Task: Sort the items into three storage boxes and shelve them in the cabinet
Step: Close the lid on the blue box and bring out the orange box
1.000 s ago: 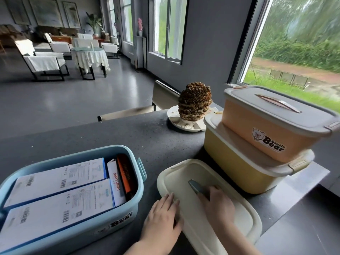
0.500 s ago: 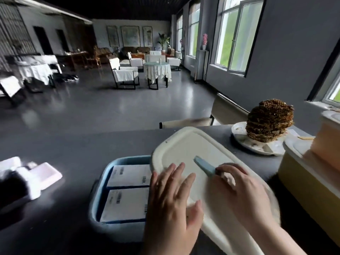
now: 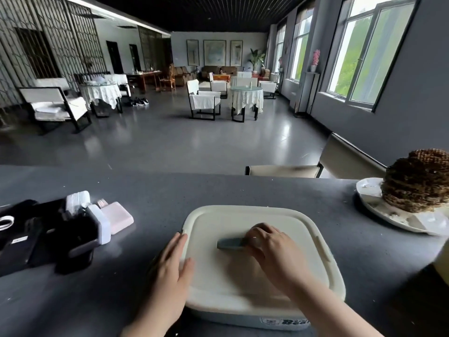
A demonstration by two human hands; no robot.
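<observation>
On dark counter (image 3: 218, 190), lidded box (image 3: 243, 319)

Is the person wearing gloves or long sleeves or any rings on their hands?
No gloves and no rings show. The left hand and right hand are both bare, and the forearms are bare too as far as the picture reaches, so no sleeve, watch or bracelet is in view. The fingernails look short and plain.
</observation>
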